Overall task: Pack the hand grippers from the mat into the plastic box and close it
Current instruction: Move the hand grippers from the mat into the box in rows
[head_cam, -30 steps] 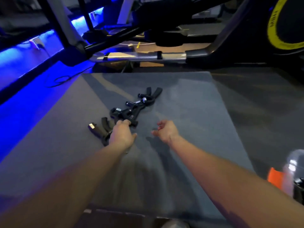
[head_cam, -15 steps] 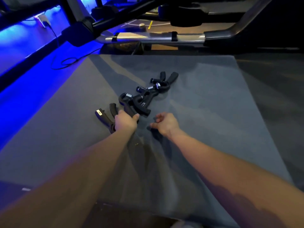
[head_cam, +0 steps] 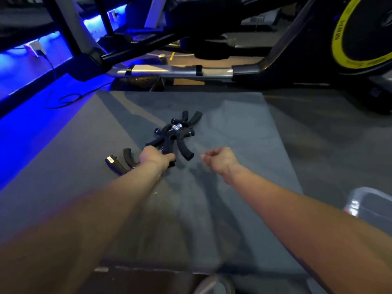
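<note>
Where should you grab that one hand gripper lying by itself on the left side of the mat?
Probably by its two handles. The lone hand gripper lies flat on the mat, apart from the pile of hand grippers, its handles splaying up and away. Coming from above, one hand could wrap both. The left hand is nearest but busy on the pile.

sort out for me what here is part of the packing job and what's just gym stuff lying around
Part of the job:
- hand grippers piled on the mat
- separate gripper near the left hand
- plastic box, at the right edge
- right hand, empty

Just around:
- exercise bike with yellow-rimmed wheel
- cable on the floor
</note>
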### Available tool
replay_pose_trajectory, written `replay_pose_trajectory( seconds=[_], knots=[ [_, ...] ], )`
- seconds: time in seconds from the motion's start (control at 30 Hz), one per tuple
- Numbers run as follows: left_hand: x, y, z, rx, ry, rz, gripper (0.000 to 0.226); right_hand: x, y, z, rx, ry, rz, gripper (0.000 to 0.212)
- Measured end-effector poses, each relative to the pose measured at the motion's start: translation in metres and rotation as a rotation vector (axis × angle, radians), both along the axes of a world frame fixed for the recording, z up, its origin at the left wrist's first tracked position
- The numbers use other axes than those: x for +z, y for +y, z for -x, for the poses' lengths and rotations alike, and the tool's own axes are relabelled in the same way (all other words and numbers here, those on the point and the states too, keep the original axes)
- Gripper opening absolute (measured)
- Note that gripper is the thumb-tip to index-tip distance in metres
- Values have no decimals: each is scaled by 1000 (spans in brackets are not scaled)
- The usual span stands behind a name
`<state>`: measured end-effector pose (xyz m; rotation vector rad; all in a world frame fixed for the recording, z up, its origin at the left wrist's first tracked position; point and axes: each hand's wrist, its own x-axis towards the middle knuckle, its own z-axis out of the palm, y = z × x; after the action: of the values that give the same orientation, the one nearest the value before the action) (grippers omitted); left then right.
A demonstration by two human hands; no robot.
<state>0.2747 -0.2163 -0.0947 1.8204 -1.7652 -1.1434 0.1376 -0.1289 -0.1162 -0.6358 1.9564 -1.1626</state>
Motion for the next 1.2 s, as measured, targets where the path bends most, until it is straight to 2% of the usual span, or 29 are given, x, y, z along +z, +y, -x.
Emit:
replay_pose_trajectory(
  seconds=[0.07, 0.2, 0.3, 0.37, 0.43, 0.5, 0.57, 0.67, 0.73, 0.87, 0.93, 1.0, 1.1, 1.2],
  knots=[
    [24, 19, 19, -79, 60, 39, 25, 27, 23, 10, -16, -33, 21, 10],
    [65, 68, 59, -226, 170, 63, 29, 82, 82, 31, -52, -191, 136, 23],
    [81, 105, 84, -360, 193, 49, 16, 107, 127, 46, -121, -239, 193, 8],
    [88, 131, 98, -427, 175, 47, 14, 116, 157, 56, -159, -202, 219, 13],
    [94, 159, 111, -463, 162, 80, 18, 118, 186, 67, -175, -130, 232, 7],
    [100, 187, 123, -460, 170, 120, 22, 116, 211, 76, -168, -26, 227, 18],
    [100, 210, 136, -452, 238, 38, 27, 116, 232, 85, -153, 122, 181, 19],
    [98, 235, 152, -439, 359, -129, 29, 121, 254, 95, -87, 317, 135, 2],
    [98, 243, 161, -422, 432, -199, 28, 122, 265, 100, -75, 344, 170, 14],
    [104, 248, 173, -461, 501, -268, 31, 119, 284, 109, -18, 240, 235, 32],
    [107, 253, 175, -513, 513, -320, 23, 118, 293, 115, 11, 151, 248, 41],
    [109, 260, 179, -557, 530, -388, 13, 117, 300, 122, -55, 81, 267, 46],
    [108, 274, 187, -633, 604, -486, 14, 116, 310, 127, -208, 11, 289, 43],
    [103, 289, 197, -718, 648, -537, 20, 114, 325, 129, -264, -60, 330, 35]
  ],
)
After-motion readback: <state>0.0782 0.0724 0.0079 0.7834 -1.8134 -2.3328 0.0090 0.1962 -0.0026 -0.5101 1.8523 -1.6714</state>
